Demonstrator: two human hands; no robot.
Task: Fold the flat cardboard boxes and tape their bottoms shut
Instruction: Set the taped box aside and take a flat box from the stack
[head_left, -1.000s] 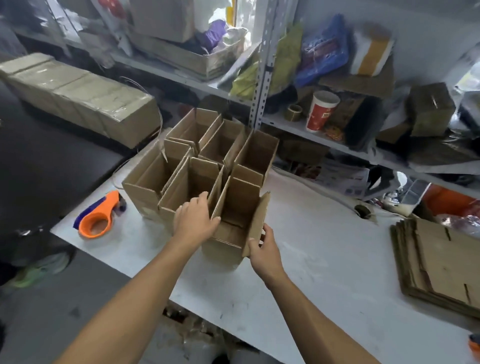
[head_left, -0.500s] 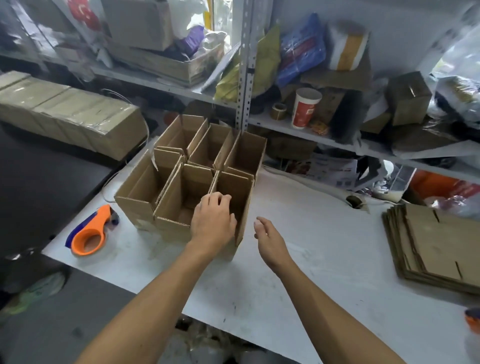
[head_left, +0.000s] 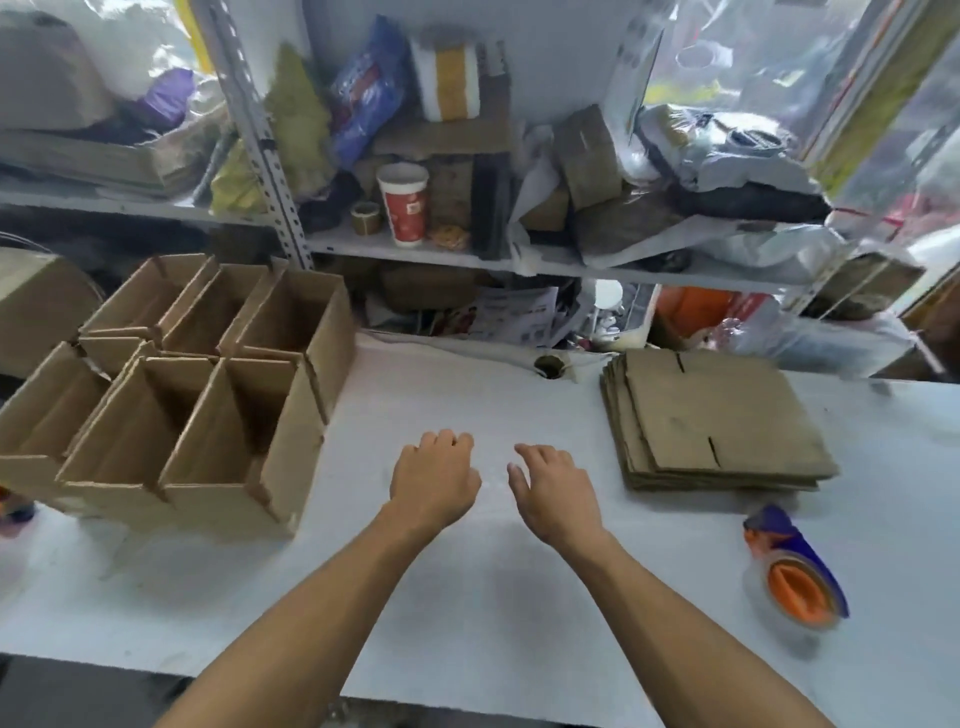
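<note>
Now that our hands have let go of the last folded box, both hang empty over the bare middle of the table (head_left: 467, 597): left hand (head_left: 434, 480) with fingers loosely curled, right hand (head_left: 553, 491) relaxed, fingers spread. The finished box (head_left: 244, 441) now stands at the near right corner of the cluster of open boxes (head_left: 171, 384), well left of our hands. Our view has swung right, toward the stack of flat boxes (head_left: 711, 421), near the right hand. A tape dispenser (head_left: 795, 577) lies near the stack. We judge one cycle done, the next flat box due.
</note>
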